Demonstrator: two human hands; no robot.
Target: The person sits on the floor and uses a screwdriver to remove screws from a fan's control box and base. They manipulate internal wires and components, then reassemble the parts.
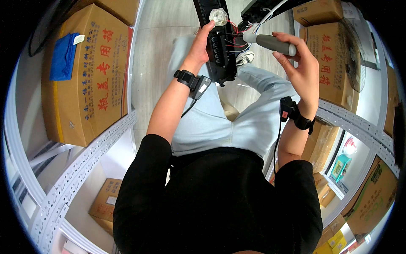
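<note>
A long black plastic housing (220, 63) stands slanted between my knees, with a row of black round parts and red, black and white wires on it. My left hand (199, 47) grips its left edge, thumb on top near a clear round plastic piece (218, 16); its other fingers are mostly hidden. In my right hand (302, 63), thumb and fingers hold the rear end of a screwdriver (272, 43) with a grey-green handle. Its white collar points left at the wires (242, 30); the tip cannot be made out.
A second black part (258, 12) with a white cable lies at the top. Shelves with cardboard boxes (91, 80) flank me, one box bearing a blue cloth (64, 57). A fan grille (354, 55) stands at right. Black devices with cables (202, 87) are strapped to both wrists.
</note>
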